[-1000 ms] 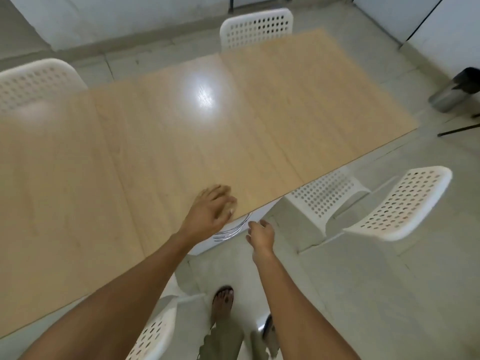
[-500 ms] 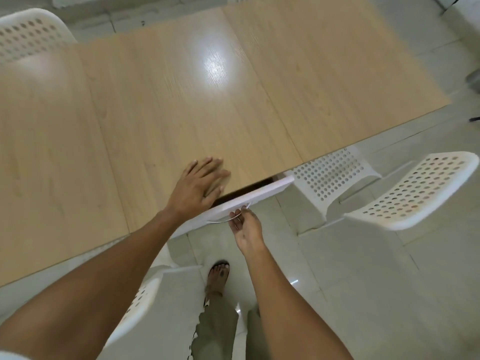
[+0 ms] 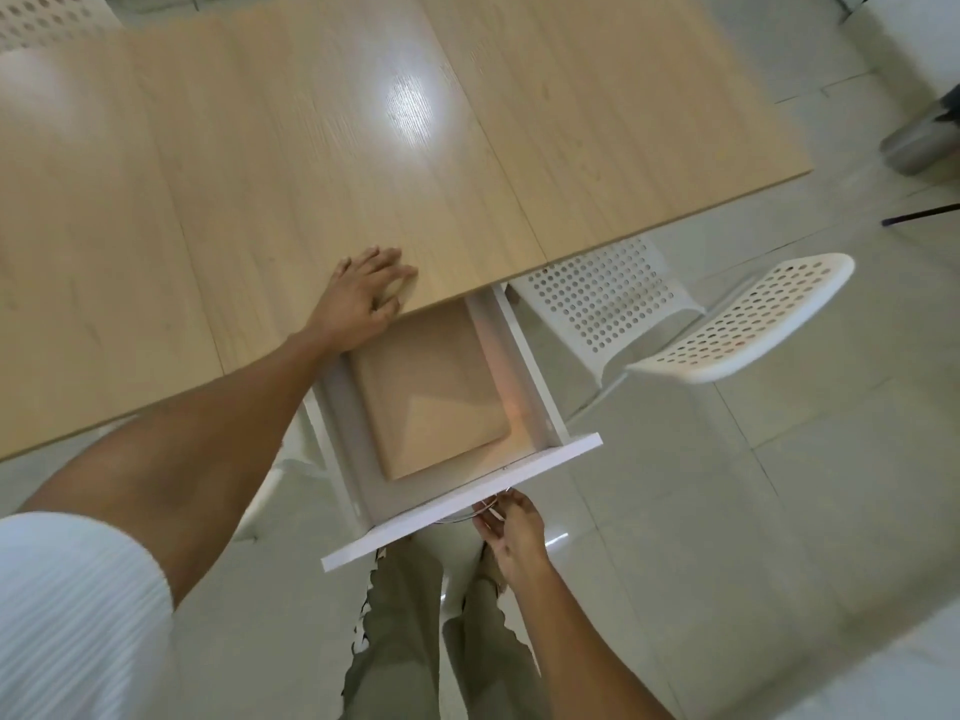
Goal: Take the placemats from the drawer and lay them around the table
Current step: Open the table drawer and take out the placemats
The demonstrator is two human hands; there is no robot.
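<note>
drawer now out, placemats exposed

my right hand is at 6 o'clock in the head view, fingers curled around the thin metal handle under the drawer front, so it is grasping the pull. my left hand lies flat and released, palm down on the table edge just above the drawer opening, at about 11 o'clock from the right hand, bracing.

what has changed: half a second ago the white drawer was only cracked open under the table lip; a second ago it was shut and my right hand had not reached the handle. now it is pulled well out toward my legs, and its inside shows.

that matters because the placemats are in reach. they lie flat inside the drawer, a pale wood-toned stack with rounded corners, between the two white side walls, their far end hidden under the table edge. i cannot tell how many there are.

the stack's long axis seems to run with the drawer's travel, from about 11 o'clock under the table to 5 o'clock at the front panel, near end pointing at me.

i judge the opening step nearly done; next comes lifting the stack. a white perforated chair stands at 3 o'clock, well apart from the drawer.
</note>
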